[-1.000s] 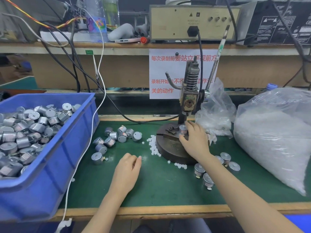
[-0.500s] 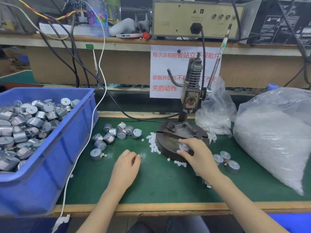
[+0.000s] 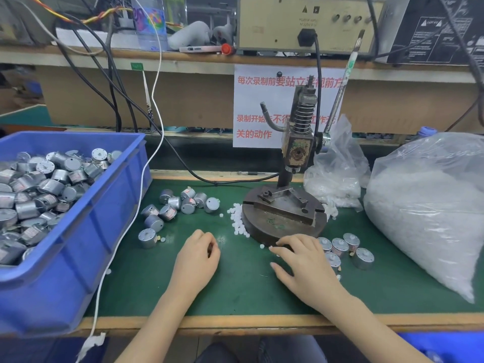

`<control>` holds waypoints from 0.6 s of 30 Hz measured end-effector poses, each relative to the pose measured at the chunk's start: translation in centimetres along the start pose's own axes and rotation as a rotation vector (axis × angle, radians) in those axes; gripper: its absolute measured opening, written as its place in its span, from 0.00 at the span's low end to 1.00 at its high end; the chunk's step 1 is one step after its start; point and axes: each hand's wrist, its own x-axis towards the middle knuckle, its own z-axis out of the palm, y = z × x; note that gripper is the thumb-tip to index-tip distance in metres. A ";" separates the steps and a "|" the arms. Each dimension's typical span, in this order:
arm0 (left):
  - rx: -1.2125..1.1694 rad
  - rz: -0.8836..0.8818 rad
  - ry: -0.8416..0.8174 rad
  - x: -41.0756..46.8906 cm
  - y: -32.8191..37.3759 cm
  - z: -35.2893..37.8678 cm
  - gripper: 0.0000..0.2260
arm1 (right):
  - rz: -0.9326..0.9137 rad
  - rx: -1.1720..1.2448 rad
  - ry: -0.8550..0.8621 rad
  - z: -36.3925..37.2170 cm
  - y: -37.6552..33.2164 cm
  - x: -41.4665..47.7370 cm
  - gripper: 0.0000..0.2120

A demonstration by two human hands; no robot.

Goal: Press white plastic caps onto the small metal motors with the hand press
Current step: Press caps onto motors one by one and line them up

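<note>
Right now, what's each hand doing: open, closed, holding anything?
Left hand: curled on the mat; whether it holds anything cannot be told.
Right hand: open, lying flat, holding nothing.

On the bench [image 3: 235,292], a bin [image 3: 78,258] of motors [image 3: 39,189] sits at the left edge, the press [image 3: 285,213] mid-back, caps [image 3: 238,221] just left of its base, a bag [image 3: 429,205] at the right edge.
</note>
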 end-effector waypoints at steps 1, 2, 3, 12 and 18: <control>-0.004 -0.004 -0.002 0.0 0.0 0.0 0.05 | -0.017 -0.020 -0.005 0.3 -0.6 0.7 0.17; -0.009 -0.008 -0.004 0.0 -0.1 0.0 0.05 | -0.026 -0.047 -0.019 0.6 -1.1 1.5 0.17; -0.016 -0.012 -0.005 0.0 -0.1 0.0 0.05 | -0.034 -0.087 -0.049 0.7 -1.6 2.3 0.16; -0.055 -0.027 -0.003 0.1 -0.5 0.1 0.06 | -0.251 -0.431 -0.286 1.2 -1.8 4.7 0.18; -0.110 -0.060 0.025 0.0 -0.5 0.0 0.06 | -0.452 -0.518 -0.326 0.5 -1.0 5.5 0.16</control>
